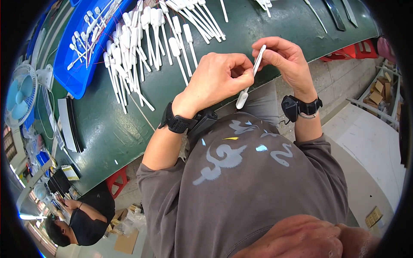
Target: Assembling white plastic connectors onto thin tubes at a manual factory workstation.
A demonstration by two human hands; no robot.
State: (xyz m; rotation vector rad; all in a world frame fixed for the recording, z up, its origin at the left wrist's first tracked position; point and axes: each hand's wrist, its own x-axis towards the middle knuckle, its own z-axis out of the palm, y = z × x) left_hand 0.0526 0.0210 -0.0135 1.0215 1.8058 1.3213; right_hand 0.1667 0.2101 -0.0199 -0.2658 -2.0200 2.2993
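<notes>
A slim white plastic stick with a thicker rounded end (242, 99) is held upright at a slant between my hands, above the near edge of the green table. My right hand (289, 64) pinches its thin upper end between thumb and fingers. My left hand (219, 79) is closed, its thumb and forefinger gripping the stick around its middle. Many similar white sticks (129, 38) lie in a loose pile on the table to the left of and beyond my left hand. Thin red wires run among some of them.
A blue tray (77, 84) at the far left holds more white pieces with red wires. The green table (137, 133) also bears dark flat strips (334, 15). A fan (20, 94) stands at the left; a co-worker (88, 217) sits lower left. Red stools (359, 50) are beneath the table.
</notes>
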